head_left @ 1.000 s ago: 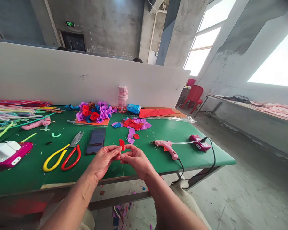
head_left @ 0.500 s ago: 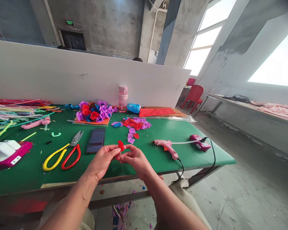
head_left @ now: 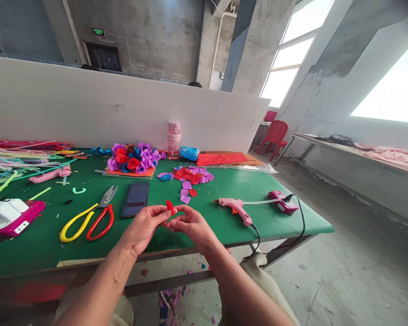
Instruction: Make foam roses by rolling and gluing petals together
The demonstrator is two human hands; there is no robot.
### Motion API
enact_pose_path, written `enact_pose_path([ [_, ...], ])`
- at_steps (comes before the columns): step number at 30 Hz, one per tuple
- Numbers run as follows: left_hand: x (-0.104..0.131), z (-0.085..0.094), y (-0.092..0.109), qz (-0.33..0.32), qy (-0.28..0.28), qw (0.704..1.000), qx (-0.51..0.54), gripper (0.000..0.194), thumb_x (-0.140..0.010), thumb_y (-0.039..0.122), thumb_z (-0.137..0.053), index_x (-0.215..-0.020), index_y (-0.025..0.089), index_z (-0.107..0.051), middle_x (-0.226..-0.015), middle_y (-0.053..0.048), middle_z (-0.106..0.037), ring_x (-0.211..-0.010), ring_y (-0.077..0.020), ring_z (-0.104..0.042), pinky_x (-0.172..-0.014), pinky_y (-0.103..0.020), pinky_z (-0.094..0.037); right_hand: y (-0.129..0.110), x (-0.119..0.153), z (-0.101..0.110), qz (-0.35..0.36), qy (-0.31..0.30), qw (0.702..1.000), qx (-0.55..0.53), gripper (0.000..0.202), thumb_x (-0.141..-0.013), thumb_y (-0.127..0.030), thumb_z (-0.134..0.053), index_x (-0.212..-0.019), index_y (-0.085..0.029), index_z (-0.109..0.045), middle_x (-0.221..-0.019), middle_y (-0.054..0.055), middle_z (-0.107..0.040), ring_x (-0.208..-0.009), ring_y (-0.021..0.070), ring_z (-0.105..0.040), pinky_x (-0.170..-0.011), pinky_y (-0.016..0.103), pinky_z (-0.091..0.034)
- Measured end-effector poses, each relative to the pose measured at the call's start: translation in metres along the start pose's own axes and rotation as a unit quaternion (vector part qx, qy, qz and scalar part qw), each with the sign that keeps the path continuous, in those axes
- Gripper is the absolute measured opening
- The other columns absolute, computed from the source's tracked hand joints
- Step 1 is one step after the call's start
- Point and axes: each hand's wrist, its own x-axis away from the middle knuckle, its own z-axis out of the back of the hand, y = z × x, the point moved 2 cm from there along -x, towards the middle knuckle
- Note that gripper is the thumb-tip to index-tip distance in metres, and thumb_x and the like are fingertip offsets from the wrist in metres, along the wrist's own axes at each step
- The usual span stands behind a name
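Note:
Near the front edge of the green table, my left hand pinches a small red petal between thumb and fingertips. My right hand is closed in a pinch close against it, its fingertips by the lower right of the petal; what it grips is too small to make out. Beyond my hands lie loose purple petals and a single red petal. A pink hot glue gun rests to the right of my right hand, a clear glue stick in its back.
Left of my hands are a phone and scissors with yellow and red handles. Finished flowers are heaped at the back beside a pink bottle. A power strip with a black cord sits at right.
The red petal has tilted and turned between my fingertips, and less of it shows below. Both hands stay in nearly the same place.

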Motion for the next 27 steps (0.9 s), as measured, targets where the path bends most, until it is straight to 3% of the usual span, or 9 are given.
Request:
enact_pose_path([
  [16,-0.0034,0.005,-0.0039,-0.013,0.049,0.999,0.012,0.025,-0.054,0.033,-0.084,-0.064,0.015,-0.071,-0.064,0.0,-0.06,-0.061,-0.0089,-0.045,-0.06,-0.023,-0.037,0.0016,0.0028,-0.0003,0.007,0.0,1.0,0.028,0.044,-0.062,-0.04,-0.079,-0.094,-0.016,-0.06,-0.07,0.001,-0.07,-0.064,0.0113,-0.062,-0.076,0.029,-0.046],
  [24,0.0,-0.0002,0.0003,-0.017,0.025,0.999,0.036,0.028,-0.056,0.03,-0.083,-0.053,0.014,-0.06,-0.057,0.003,-0.053,-0.057,-0.0084,-0.044,-0.054,-0.022,-0.037,0.0057,0.0023,-0.0035,0.016,-0.001,0.999,0.049,0.035,-0.06,-0.044,-0.078,-0.073,-0.014,-0.065,-0.069,0.003,-0.069,-0.065,0.0131,-0.063,-0.072,0.029,-0.046],
  [27,0.0003,-0.0002,0.0004,-0.015,0.006,0.999,0.046,0.026,-0.059,0.03,-0.082,-0.058,0.014,-0.061,-0.059,0.003,-0.052,-0.057,-0.0085,-0.045,-0.053,-0.021,-0.037,0.0057,0.0022,-0.0044,0.015,0.0,0.999,0.039,0.036,-0.059,-0.046,-0.079,-0.071,-0.014,-0.065,-0.066,0.003,-0.068,-0.063,0.0133,-0.062,-0.069,0.028,-0.047],
])
